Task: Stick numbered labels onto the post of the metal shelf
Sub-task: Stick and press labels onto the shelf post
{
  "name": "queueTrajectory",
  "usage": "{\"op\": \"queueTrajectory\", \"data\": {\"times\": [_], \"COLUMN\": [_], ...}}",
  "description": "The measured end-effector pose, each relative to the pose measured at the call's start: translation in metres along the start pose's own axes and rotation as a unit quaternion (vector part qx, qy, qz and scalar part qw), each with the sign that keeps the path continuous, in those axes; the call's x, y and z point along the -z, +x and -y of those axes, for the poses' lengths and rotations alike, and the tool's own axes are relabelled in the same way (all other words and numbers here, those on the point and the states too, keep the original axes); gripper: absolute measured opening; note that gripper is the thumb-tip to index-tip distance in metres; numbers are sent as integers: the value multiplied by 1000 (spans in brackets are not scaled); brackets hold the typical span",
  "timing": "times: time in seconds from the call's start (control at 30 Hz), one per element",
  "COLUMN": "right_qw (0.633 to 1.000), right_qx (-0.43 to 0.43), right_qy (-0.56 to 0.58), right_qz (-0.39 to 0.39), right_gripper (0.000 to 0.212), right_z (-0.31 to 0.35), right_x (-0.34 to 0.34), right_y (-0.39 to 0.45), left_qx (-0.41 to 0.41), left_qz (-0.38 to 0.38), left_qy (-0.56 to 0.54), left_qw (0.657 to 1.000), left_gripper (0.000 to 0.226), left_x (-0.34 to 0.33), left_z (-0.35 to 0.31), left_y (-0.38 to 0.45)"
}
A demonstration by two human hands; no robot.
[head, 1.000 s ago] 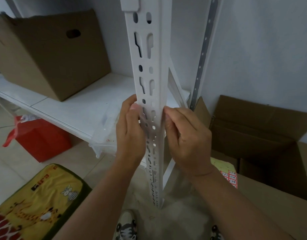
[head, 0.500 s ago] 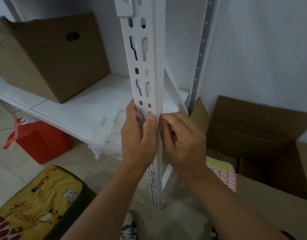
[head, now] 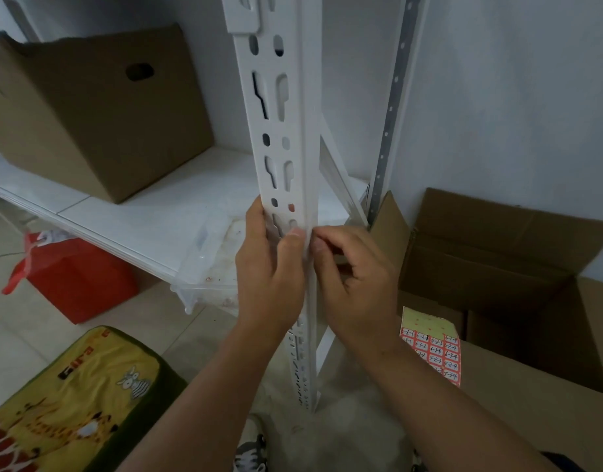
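Left hand (head: pixel 269 267) wrapped round the slotted white metal shelf post (head: pixel 286 137), thumb pressing its edge; right hand (head: pixel 357 284) fingers curled, label unseen. Red numbered label sheet (head: pixel 432 349) on cardboard: probably thin, floppy, best peeled by a corner.

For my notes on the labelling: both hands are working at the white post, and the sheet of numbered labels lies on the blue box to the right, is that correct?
Nearly: the head view shows the label sheet lying on a brown cardboard box, not a blue one. Both the left hand and right hand are at the white post.
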State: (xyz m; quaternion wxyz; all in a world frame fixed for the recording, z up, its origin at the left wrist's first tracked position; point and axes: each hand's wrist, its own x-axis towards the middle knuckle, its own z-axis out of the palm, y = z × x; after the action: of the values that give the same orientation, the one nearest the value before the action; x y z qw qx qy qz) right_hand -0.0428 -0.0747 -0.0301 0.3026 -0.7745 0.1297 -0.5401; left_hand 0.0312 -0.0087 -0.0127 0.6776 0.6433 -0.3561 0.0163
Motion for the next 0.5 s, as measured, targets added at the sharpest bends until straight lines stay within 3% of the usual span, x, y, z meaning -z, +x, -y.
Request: {"op": "queueTrajectory", "data": {"times": [0.5], "right_qw": [996], "right_qx": [61], "right_qy": [-57], "right_qz": [-32], "right_gripper": [21], "right_z": [2], "right_x": [-3], "right_y": [1], "left_qx": [1], "left_qz": [2], "left_qy": [-3], "left_qw": [1000], "left_gripper": [43], "left_x": [2], "left_z": [1], "left_y": [-1]}}
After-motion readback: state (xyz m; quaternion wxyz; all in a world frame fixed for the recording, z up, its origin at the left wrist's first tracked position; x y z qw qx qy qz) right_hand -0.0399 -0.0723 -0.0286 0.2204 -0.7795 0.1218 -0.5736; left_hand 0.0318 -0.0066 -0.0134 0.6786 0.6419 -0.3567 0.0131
